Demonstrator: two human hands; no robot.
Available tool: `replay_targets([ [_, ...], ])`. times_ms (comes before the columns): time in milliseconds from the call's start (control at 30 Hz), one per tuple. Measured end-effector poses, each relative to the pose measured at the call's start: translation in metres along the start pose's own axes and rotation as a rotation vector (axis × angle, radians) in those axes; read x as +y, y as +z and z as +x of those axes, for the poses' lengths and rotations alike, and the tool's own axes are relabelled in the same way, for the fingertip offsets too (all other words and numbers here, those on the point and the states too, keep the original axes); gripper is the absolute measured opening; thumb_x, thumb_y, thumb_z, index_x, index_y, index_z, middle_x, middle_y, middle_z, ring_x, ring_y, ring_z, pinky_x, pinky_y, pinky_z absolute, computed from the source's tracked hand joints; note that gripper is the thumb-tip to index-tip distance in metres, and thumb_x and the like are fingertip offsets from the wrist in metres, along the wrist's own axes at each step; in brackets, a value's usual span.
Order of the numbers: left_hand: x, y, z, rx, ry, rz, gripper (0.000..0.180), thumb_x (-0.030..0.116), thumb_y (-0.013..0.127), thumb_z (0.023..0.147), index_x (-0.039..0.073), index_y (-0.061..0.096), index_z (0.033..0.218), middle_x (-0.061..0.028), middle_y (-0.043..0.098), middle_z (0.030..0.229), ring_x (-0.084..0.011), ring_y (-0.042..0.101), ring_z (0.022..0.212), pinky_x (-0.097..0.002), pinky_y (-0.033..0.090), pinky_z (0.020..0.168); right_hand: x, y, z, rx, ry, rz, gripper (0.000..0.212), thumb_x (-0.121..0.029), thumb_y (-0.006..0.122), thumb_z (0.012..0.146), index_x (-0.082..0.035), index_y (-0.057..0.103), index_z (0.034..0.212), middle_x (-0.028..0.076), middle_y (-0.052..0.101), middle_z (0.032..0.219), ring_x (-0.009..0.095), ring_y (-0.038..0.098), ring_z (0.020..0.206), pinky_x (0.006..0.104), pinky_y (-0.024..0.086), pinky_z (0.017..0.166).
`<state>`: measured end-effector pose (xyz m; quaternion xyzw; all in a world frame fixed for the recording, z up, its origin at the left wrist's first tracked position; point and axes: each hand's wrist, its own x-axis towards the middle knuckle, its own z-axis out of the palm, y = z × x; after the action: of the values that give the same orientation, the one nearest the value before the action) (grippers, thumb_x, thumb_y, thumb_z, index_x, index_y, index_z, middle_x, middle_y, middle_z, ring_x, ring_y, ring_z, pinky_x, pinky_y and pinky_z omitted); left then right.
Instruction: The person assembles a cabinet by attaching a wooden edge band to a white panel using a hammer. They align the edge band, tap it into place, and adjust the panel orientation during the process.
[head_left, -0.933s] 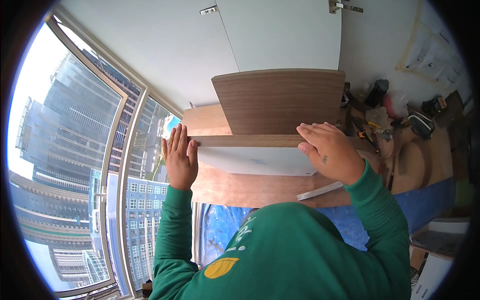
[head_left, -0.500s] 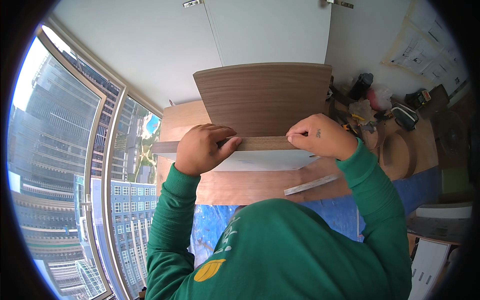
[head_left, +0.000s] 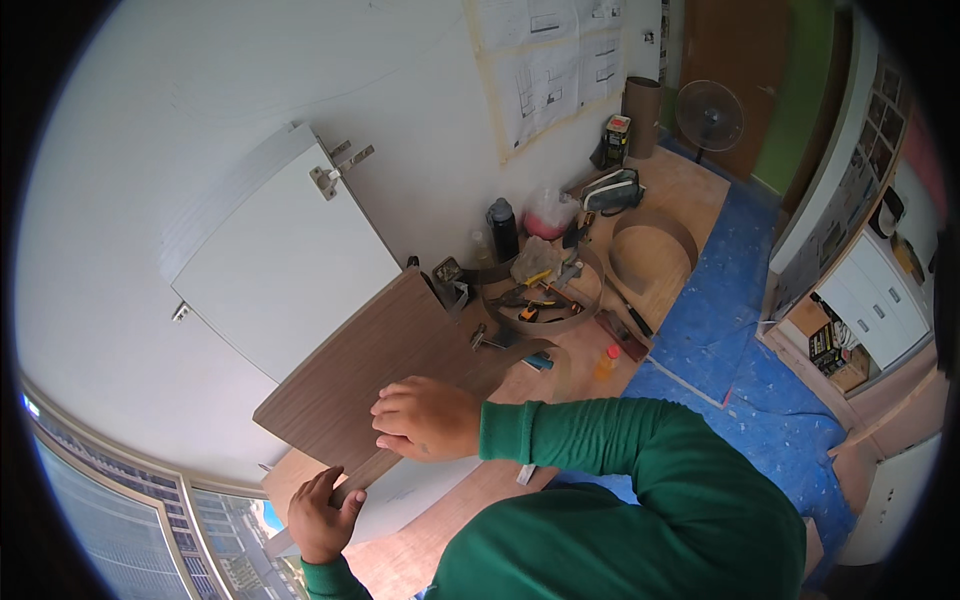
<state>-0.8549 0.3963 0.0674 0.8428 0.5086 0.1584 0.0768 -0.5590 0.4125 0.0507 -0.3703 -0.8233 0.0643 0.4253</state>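
Observation:
A brown wood-grain edging strip lies along the top edge of a board with a white face. My left hand grips the strip at its left part, fingers over the far side and thumb on the near side. My right hand lies flat on the strip further right, fingers stretched out together. Part of the strip is hidden under this hand. Behind the strip a wide wood-grain panel leans up. Past my right hand the strip curves off over the bench.
White door panel with hinges leans on the wall. Coiled edging surrounds tools on the right, with another coil beyond. A hand plane, small orange bottle and dark flask stand nearby. Blue sheeting covers the floor.
My view has swung to the right, bringing the tools and floor into sight. My right hand has gone from a pinching grip to lying flat; my left hand stays on the strip.

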Motion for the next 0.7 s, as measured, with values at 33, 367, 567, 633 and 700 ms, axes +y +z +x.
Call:
replay_targets([
  [33,-0.002,0.001,0.000,0.019,0.022,0.004,0.061,0.055,0.082,0.084,0.003,0.076,0.115,-0.0146,0.079,0.105,-0.0371,0.074,0.093,-0.0470,0.057,0.084,-0.005,-0.003,-0.001,0.169,-0.070,0.078,0.029,-0.027,0.069,0.101,-0.005,0.068,0.083,0.010,0.069,0.089,0.032,0.067,0.088,0.0451,0.054,0.086],
  [367,-0.008,0.005,0.008,0.093,0.070,0.050,0.061,0.059,0.076,0.089,0.005,0.078,0.115,-0.0142,0.078,0.096,-0.0370,0.073,0.089,-0.0471,0.055,0.083,0.018,0.012,-0.168,-0.602,0.736,0.681,0.037,-0.037,0.065,0.108,-0.001,0.070,0.100,0.011,0.073,0.091,0.023,0.068,0.081,0.0382,0.053,0.075],
  [567,-0.012,0.005,0.014,0.065,0.058,0.044,0.063,0.061,0.075,0.089,0.004,0.078,0.115,-0.0168,0.078,0.099,-0.0392,0.072,0.090,-0.0484,0.055,0.084,0.075,0.078,-0.386,-0.834,0.872,0.157,0.056,-0.024,0.068,0.094,-0.006,0.061,0.147,0.025,0.067,0.138,0.038,0.064,0.128,0.0471,0.051,0.109],
  [633,-0.014,0.008,0.016,0.086,0.058,0.060,0.067,0.065,0.074,0.088,0.004,0.077,0.116,-0.0158,0.077,0.097,-0.0384,0.072,0.089,-0.0484,0.055,0.083,0.081,0.082,-0.437,-1.082,1.040,0.196,0.052,-0.024,0.067,0.091,-0.003,0.067,0.139,0.026,0.071,0.131,0.040,0.069,0.119,0.0490,0.054,0.104],
  [700,-0.017,0.013,0.017,0.125,0.081,0.085,0.072,0.071,0.072,0.087,0.006,0.077,0.117,-0.0129,0.076,0.093,-0.0362,0.071,0.088,-0.0479,0.054,0.080,0.082,0.085,-0.481,-1.226,0.996,0.085,0.044,-0.028,0.066,0.089,0.001,0.075,0.122,0.027,0.075,0.117,0.044,0.072,0.107,0.0517,0.056,0.095],
])
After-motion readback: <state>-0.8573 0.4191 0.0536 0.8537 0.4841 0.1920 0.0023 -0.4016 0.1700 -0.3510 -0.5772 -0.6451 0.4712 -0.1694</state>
